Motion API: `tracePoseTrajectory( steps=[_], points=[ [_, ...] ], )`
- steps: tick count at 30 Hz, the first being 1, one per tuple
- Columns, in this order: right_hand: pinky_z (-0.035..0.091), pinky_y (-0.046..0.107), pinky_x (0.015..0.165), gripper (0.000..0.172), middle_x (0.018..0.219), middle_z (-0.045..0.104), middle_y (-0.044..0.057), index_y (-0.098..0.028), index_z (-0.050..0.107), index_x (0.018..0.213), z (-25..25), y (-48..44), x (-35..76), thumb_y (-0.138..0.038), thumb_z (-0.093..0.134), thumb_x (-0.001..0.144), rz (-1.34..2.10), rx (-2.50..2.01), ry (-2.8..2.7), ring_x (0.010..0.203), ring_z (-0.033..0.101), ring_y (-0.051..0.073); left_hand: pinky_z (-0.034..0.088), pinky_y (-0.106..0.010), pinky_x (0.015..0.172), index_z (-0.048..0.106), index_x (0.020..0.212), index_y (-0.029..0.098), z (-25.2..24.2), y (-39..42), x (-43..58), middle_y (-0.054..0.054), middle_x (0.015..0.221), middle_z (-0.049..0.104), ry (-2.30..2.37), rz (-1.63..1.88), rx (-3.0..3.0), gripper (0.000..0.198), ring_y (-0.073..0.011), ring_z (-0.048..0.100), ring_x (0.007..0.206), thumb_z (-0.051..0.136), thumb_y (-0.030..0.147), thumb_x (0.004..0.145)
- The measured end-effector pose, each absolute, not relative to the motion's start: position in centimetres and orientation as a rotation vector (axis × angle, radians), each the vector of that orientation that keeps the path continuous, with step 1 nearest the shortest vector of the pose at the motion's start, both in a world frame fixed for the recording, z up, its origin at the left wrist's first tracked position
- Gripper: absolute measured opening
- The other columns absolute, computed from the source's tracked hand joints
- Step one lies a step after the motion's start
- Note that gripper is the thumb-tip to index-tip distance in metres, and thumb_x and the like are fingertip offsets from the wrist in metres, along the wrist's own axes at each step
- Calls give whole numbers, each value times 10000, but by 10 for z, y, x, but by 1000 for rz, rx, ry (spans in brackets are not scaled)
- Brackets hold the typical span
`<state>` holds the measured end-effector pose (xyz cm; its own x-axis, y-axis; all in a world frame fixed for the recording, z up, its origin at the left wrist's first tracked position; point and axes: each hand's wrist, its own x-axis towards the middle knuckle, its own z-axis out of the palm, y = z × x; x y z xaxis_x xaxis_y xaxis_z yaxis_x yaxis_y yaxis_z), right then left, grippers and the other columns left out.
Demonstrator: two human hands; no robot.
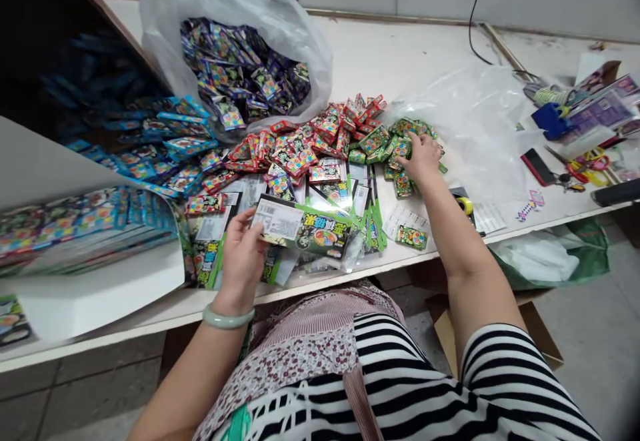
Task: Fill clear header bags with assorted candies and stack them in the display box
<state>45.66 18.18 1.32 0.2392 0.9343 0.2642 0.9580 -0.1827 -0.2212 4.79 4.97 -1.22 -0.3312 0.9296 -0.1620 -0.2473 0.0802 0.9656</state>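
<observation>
My left hand (244, 249) is closed on the end of a flat printed plastic bag (325, 235), black and green with a white label panel, tilted above the table's front edge. My right hand (424, 159) reaches into a pile of small green packets (377, 142); its fingers are apart and touch the packets, and some fingertips are hidden. Left of that pile lie small red packets (300, 154). Beneath the held bag, more flat printed bags (210, 254) are spread on the table. One green packet (411, 236) sits alone near the front edge.
A large clear plastic sack (315, 47) holds purple packets (270, 84). Blue packets (185, 151) are heaped at left, beside a white-walled container (115, 301). A crumpled clear bag (480, 134) lies at right, with scissors (593, 164) and a phone-like object (537, 166) beyond.
</observation>
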Motion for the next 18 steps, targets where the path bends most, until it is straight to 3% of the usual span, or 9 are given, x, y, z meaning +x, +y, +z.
tracePoseTrajectory(
  steps=[4,7,9,13,15,18],
  points=[
    [348,524,1053,529,1357,557,171,-181,625,1238,3,189,449,-296,761,739,-114,-2174,-1699,1251,458,359,524,-223,687,550,1157,211,-25,40,42,-38,978,667,1433,1363,872,606,-144,656,822,833,421,665],
    [409,472,1011,354,1218,652,132,-186,644,1126,1,186,455,-261,674,782,-5,-2005,-1625,1119,554,293,533,-255,719,510,1198,204,-33,35,30,-39,958,655,1507,1267,1019,662,-162,656,844,816,470,675],
    [475,422,922,261,1092,695,92,-194,643,1042,4,181,459,-258,632,789,154,-1861,-1514,937,602,235,534,-278,703,497,1230,202,-39,34,21,-20,905,622,1572,1174,1152,693,-167,639,808,800,496,680],
    [512,333,685,217,815,667,15,-200,641,922,15,163,454,-340,646,756,578,-1668,-1234,686,560,164,556,-374,740,514,1276,185,-40,35,7,-44,936,594,1747,921,1528,702,-209,620,815,746,561,731],
    [489,295,608,238,756,641,-1,-202,652,889,18,152,442,-381,668,732,779,-1593,-1179,658,551,149,548,-469,884,528,1294,177,-33,36,6,-103,1060,609,1782,852,1777,664,-271,629,959,702,571,787],
    [473,266,570,260,762,649,1,-201,672,853,17,137,416,-411,703,701,978,-1515,-1208,666,559,138,386,-545,1147,470,1404,197,-16,40,16,-165,1366,534,1566,771,2166,693,-348,498,1313,672,554,846]
  ],
)
